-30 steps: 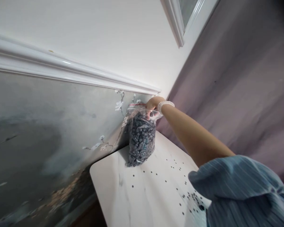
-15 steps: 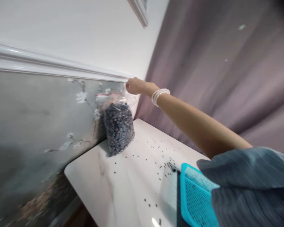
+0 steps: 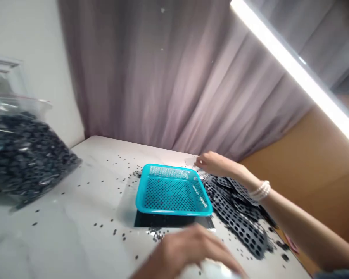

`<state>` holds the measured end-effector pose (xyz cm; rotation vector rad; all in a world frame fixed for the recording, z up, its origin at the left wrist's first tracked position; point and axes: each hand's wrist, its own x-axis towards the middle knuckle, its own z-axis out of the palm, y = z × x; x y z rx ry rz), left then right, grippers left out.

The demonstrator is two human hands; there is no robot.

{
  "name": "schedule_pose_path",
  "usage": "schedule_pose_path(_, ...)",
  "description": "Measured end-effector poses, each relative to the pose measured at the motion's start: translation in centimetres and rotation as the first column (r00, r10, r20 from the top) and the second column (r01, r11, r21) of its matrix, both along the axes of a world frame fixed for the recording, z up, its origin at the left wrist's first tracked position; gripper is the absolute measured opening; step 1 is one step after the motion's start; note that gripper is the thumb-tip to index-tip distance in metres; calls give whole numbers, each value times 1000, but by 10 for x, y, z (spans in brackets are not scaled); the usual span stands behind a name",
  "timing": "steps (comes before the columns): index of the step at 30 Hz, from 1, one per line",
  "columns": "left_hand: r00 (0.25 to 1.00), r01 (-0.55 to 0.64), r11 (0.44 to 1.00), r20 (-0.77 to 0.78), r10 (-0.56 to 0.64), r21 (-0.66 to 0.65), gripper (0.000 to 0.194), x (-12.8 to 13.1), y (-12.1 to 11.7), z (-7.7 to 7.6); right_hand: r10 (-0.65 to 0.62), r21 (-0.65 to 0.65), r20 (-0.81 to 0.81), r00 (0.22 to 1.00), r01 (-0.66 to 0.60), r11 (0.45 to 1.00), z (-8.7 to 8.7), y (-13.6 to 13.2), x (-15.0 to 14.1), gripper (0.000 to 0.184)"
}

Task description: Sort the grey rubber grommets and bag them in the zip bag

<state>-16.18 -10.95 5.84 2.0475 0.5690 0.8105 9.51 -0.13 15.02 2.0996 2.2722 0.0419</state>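
Note:
My right hand (image 3: 215, 163) hovers just past the far right corner of a teal perforated tray (image 3: 173, 190). Its fingers are curled together, and I cannot see whether they hold anything. Below my right wrist lie black perforated sheets (image 3: 238, 213), to the right of the tray. My left hand (image 3: 189, 250) is a blur at the bottom centre, in front of the tray, over something white (image 3: 213, 268). Its fingers are smeared by motion. A clear zip bag full of small black beads (image 3: 23, 155) stands at the left on the white marble table (image 3: 75, 232).
Small black beads (image 3: 116, 232) are scattered across the table around the tray. A mauve curtain (image 3: 168, 85) hangs behind the table. A tan panel (image 3: 308, 162) stands at the right, and a white wall (image 3: 26, 35) at the left.
My right hand let go of the bead bag's top and swung right to the tray's far corner. The view turned right, and my left hand came into sight at the bottom.

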Motion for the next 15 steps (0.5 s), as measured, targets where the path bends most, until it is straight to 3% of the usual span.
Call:
schedule_pose_path(1, 998, -44, 999, -45, 44, 4, 36, 6, 13, -3, -71, -36, -46, 996, 69, 997, -16, -14, 21, 30)
schedule_pose_path(2, 938, -246, 967, -237, 253, 60, 37, 9, 28, -9, -143, -78, -92, 985, 137, 988, -32, -27, 38, 34)
schedule_pose_path(3, 790, -437, 886, -405, 461, 154, 40, 10, 44, -19, -208, -125, -136, 969, 192, 973, -48, -39, 51, 40)
schedule_pose_path(4, 608, -557, 796, -536, 586, 238, 43, 8, 61, -31, -265, -177, -179, 948, 234, 956, -64, -49, 60, 46)
schedule_pose_path(5, 478, -618, 745, -632, 610, 251, 45, 4, 77, -44, -308, -225, -227, 924, 258, 940, -79, -59, 66, 50)
schedule_pose_path(6, 433, -662, 723, -686, 585, 199, 45, -1, 91, -58, -338, -271, -278, 899, 265, 926, -94, -66, 69, 51)
schedule_pose_path(8, 495, -682, 728, -683, 537, 77, 37, -11, 112, -81, -370, -351, -387, 845, 236, 906, -118, -74, 69, 46)
schedule_pose_path(10, 506, -689, 723, -681, 529, 50, 27, -19, 127, -94, -377, -388, -490, 786, 191, 902, -135, -73, 67, 33)
schedule_pose_path(12, 527, -694, 720, -667, 528, 22, 21, -20, 140, -94, -368, -375, -576, 730, 165, 912, -143, -62, 68, 23)
schedule_pose_path(15, 570, -710, 704, -608, 553, -24, 21, -12, 169, -82, -346, -315, -660, 666, 173, 933, -145, -30, 77, 25)
